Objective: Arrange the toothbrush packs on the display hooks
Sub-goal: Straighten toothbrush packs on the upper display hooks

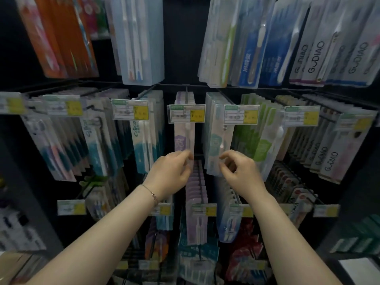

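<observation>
A purple-and-white toothbrush pack (184, 138) hangs at the front of a centre display hook (186, 95). My left hand (171, 173) pinches that pack's lower edge between curled fingers. Beside it, to the right, hangs a clear pack with teal print (218, 145). My right hand (239, 171) is at this pack's bottom corner with its fingers curled; whether they grip the pack is unclear. Both forearms reach up from the bottom of the view.
Rows of toothbrush packs fill hooks on a black panel: orange packs (61, 38) top left, GUDIAO packs (331, 155) right, green packs (261, 140) next to the teal one. Yellow price tags (187, 113) front each hook. A lower row of purple packs (196, 188) hangs under my hands.
</observation>
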